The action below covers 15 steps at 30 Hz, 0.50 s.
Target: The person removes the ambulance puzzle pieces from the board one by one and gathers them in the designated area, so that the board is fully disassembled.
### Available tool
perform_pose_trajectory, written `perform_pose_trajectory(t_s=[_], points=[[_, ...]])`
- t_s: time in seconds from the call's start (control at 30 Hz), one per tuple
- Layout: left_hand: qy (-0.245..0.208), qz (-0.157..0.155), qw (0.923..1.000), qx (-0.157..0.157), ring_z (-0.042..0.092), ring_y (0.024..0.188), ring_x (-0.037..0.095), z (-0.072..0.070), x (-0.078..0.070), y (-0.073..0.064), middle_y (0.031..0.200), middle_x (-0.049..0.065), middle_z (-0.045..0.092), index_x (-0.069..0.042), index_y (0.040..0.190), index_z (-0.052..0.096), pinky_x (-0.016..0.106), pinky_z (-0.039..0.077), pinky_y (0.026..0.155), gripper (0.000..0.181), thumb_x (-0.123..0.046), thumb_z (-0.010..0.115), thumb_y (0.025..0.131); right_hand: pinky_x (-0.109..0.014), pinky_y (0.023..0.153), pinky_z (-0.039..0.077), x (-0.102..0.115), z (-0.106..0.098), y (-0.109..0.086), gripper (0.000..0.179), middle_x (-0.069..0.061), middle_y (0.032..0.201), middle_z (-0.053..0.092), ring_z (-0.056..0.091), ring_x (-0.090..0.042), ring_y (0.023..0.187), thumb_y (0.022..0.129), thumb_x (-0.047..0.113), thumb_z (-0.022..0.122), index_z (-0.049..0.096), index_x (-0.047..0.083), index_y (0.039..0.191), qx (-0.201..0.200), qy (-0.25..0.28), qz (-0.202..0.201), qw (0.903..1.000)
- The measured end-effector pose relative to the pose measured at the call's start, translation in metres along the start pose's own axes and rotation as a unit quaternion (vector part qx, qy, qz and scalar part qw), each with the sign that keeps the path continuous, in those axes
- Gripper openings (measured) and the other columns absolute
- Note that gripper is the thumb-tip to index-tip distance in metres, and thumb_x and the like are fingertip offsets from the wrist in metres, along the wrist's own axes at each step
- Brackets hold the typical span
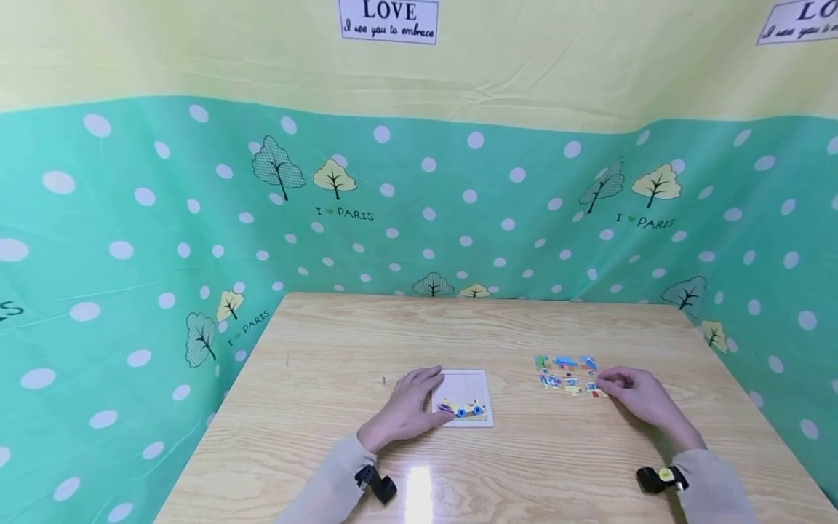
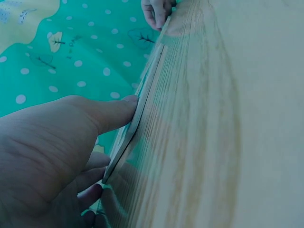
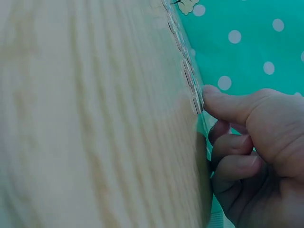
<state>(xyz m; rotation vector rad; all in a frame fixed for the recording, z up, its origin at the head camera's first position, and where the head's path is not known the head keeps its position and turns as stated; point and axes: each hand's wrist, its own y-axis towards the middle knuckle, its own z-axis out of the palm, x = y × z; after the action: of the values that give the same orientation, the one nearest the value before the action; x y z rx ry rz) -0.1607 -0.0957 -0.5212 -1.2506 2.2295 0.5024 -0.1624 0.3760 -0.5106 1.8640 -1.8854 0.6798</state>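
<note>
Pale wood-grain tabletop [image 1: 524,466], and the left hand [image 1: 409,404], fingers extended, rests on a square white part-filled puzzle tray [image 1: 468,383]; well apart, the right hand [image 1: 638,398] sits curled at flat multicoloured jigsaw pieces [image 1: 572,383], pinch unclear. Picking looks underway; next probably needs a clean lift.

We see a counter [image 1: 511,466] with pale wood grain running across it and a bright patch of glare [image 1: 419,491] towards the near side. Close to the middle of its surface, we find a flat, white-rimmed board [image 1: 463,383]. To the right, well apart from that board, we make out small, colourful puzzle pieces [image 1: 550,380] lying flat in two rows, some nearly touching.
</note>
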Motion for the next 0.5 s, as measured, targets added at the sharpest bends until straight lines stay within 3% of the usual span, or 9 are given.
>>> perform_pose_trajectory(t_s=[0.5], points=[[-0.004,0.004,1.0000,0.001,0.035,0.157,0.039,-0.0008,0.0008,-0.0002,0.169,0.013,0.043,-0.003,0.157,0.050,0.064,0.026,0.129,0.079,-0.048,0.073,0.095,-0.026,0.068,0.039,-0.0005,0.0020,0.0021,0.035,-0.003,0.091,0.063,0.050,-0.016,0.083,0.103,0.033,0.072,0.075,0.003,0.119,-0.005,0.007,0.009,0.9999]])
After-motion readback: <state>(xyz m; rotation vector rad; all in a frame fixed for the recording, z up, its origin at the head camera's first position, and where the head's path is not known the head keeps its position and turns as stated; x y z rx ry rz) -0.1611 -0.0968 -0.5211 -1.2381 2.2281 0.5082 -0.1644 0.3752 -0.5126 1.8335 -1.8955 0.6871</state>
